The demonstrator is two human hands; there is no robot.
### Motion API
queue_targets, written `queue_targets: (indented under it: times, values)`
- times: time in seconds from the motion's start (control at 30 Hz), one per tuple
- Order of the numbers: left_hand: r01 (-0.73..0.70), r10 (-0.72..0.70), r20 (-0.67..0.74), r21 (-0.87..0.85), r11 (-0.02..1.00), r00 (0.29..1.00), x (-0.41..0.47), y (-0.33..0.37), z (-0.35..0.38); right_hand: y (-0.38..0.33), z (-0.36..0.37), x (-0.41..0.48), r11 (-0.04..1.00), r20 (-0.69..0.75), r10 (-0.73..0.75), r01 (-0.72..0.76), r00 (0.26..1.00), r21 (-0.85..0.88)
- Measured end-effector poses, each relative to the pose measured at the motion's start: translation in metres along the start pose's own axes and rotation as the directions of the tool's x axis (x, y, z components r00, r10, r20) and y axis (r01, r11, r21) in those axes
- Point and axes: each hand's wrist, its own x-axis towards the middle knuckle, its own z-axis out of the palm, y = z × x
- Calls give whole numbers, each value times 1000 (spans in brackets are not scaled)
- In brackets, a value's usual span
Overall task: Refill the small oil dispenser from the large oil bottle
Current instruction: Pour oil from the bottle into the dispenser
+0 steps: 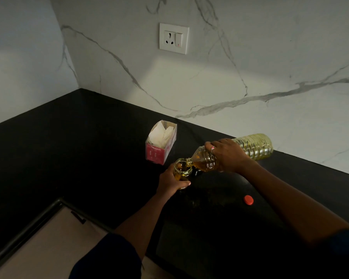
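Observation:
The large clear oil bottle [256,147] lies tipped almost level above the black counter [79,150], its open neck at the mouth of the small glass oil dispenser [182,168]. My right hand [228,156] grips the bottle around its shoulder. My left hand [172,182] is wrapped around the lower part of the dispenser, which stands upright with its top off. Yellow oil shows in the bottle's neck and in the dispenser. A small dark object [197,171], possibly the dispenser's top, lies just behind it.
A red bottle cap [248,199] lies on the counter to the right of my hands. A pink box of white tissues [161,144] stands behind the dispenser. The marble wall carries a socket [174,38]. The counter's front edge runs at lower left.

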Motion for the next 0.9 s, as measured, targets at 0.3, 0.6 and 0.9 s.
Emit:
queue_targets:
  times: [0.3,0.6,0.9]
  values:
    - [5,-5,-4,2,1000,1000,-1,1,0,0,-2,-1,1000,-3,2,-2,1000,8]
    - [-7,7,-4,0,1000,1000,-2,2,-1,1,4,1,1000,-20,-8,8,1000,-16]
    - [8,-8,-3,1,1000,1000,-4,4,-1,2,5,1,1000,-17,-10,10,1000,-12]
